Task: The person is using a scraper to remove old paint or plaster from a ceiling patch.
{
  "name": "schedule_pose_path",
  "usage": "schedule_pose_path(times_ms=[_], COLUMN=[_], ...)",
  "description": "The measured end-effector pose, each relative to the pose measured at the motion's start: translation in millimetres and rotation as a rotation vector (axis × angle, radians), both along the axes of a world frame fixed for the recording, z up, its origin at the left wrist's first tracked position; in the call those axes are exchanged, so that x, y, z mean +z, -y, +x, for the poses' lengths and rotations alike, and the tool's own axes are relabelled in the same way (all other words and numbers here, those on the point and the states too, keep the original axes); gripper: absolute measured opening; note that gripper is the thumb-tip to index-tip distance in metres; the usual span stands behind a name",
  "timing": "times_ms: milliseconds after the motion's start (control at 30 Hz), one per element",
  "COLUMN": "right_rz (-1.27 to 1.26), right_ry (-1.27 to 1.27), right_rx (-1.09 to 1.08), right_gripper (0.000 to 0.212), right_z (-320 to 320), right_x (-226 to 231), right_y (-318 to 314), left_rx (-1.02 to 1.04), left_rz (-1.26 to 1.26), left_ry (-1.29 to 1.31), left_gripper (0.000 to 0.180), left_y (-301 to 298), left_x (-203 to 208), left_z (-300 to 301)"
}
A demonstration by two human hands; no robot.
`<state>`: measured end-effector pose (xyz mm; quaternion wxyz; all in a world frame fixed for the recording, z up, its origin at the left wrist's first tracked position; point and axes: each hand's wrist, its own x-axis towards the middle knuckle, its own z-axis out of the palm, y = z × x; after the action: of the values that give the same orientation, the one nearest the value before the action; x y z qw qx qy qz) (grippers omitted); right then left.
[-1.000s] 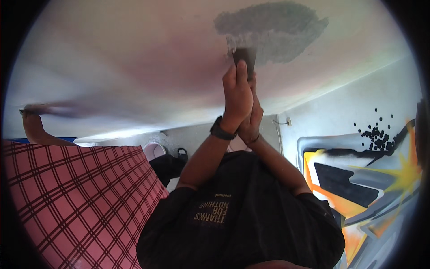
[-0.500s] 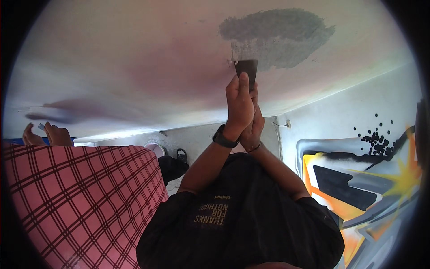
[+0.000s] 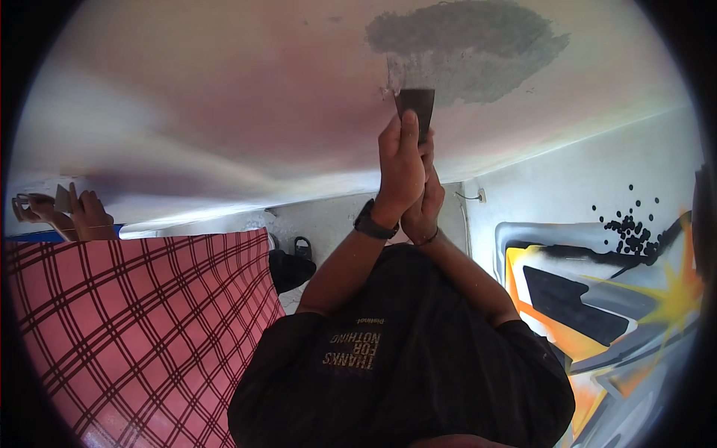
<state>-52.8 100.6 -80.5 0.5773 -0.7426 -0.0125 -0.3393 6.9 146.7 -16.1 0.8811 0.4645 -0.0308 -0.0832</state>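
My left hand (image 3: pixel 401 168), with a dark watch at its wrist, is closed round a scraper (image 3: pixel 419 110), its thumb laid on the dark, wide blade. Just below, my right hand (image 3: pixel 424 205) wraps the lower part of the scraper; the handle is hidden by my fingers. The blade's edge is against the pale wall (image 3: pixel 246 97), at the lower border of a rough grey patch (image 3: pixel 470 45). At the blade's left corner a small flaked spot (image 3: pixel 388 92) shows.
At the far left, another person's hands (image 3: pixel 91 213) hold a small flat piece by the wall. A pink checked cloth surface (image 3: pixel 149 313) fills the lower left. Behind lies a dark sandal (image 3: pixel 302 247) on the floor. To the right stands a painted wall (image 3: pixel 575 306) with a cable outlet (image 3: pixel 481 196).
The scraper and both my hands have shifted slightly up and right in the picture. At the far left, the other person's hands have risen along the wall.
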Motion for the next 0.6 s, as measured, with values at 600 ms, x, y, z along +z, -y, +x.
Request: schedule_pose_path(times_ms=[600], right_rz=[0.048], right_ry=[-0.034], right_rx=[-0.041], right_gripper=[0.038], right_z=[-7], right_x=[12], right_y=[12], left_rx=[0.402], left_rz=[0.835], left_ry=[0.808], left_gripper=[0.040], left_y=[-21], left_x=[-13], left_z=[-12])
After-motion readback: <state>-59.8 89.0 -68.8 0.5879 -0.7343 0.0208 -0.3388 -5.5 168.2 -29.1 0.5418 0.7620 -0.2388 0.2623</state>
